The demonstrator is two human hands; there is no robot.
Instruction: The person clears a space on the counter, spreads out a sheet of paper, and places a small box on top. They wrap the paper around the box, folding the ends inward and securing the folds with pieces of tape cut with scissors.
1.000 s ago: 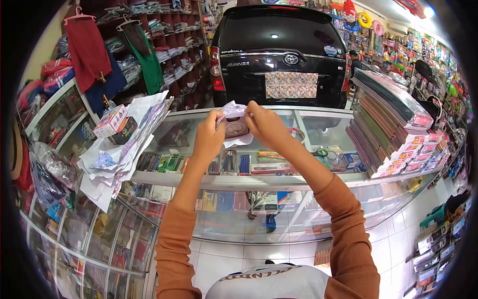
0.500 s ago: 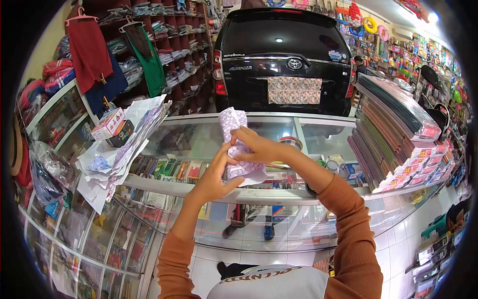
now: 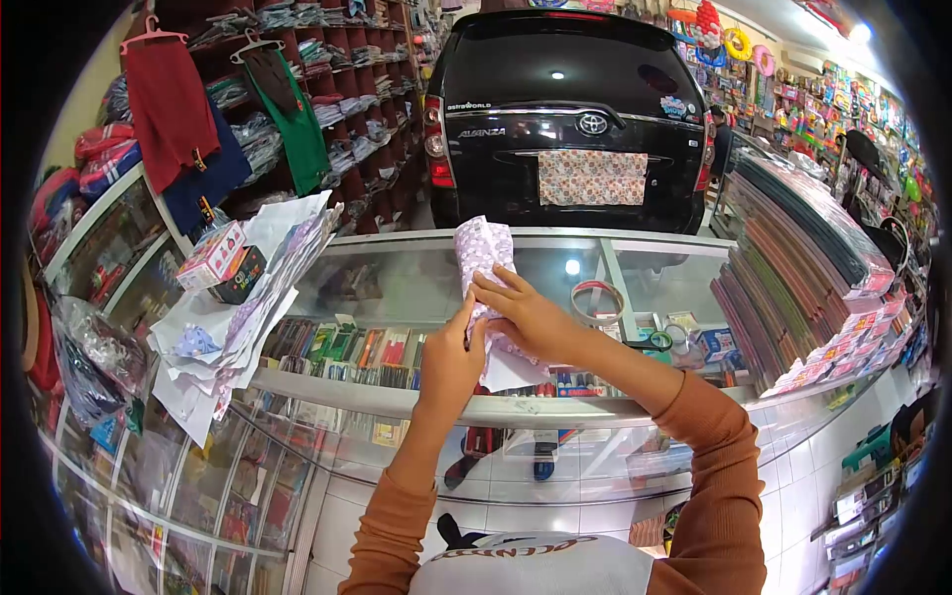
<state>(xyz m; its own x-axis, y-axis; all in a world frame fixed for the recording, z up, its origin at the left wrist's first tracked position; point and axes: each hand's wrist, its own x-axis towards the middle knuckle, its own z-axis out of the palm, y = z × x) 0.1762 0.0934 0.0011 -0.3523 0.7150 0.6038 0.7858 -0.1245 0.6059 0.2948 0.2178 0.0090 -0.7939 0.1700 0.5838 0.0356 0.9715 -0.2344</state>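
Note:
A narrow parcel in purple-and-white floral wrapping paper [image 3: 484, 241] lies lengthwise across the glass counter, with a white flap of paper at its near end. My left hand [image 3: 451, 359] is closed along the parcel's left side, thumb and fingers at the paper's edge. My right hand [image 3: 531, 315] lies over the top, its fingers bent across the parcel and pressed to it. Between the hands the middle of the parcel is partly hidden. To the right of my right hand is a large tape roll [image 3: 598, 302]. Scissors [image 3: 650, 342] lie by my right forearm.
On the left, a pile of wrapping paper sheets [image 3: 233, 322] bears small boxes [image 3: 213, 258]. Tall stacks of packaged books [image 3: 803, 248] stand at the right. The glass display counter [image 3: 387, 263] holds stationery. Behind it is a parked black car [image 3: 575, 119].
The parcel shows slightly further right in the view. My left hand has turned and closed more tightly at its side; my right hand has slid down and right along it, uncovering the tape roll and scissors.

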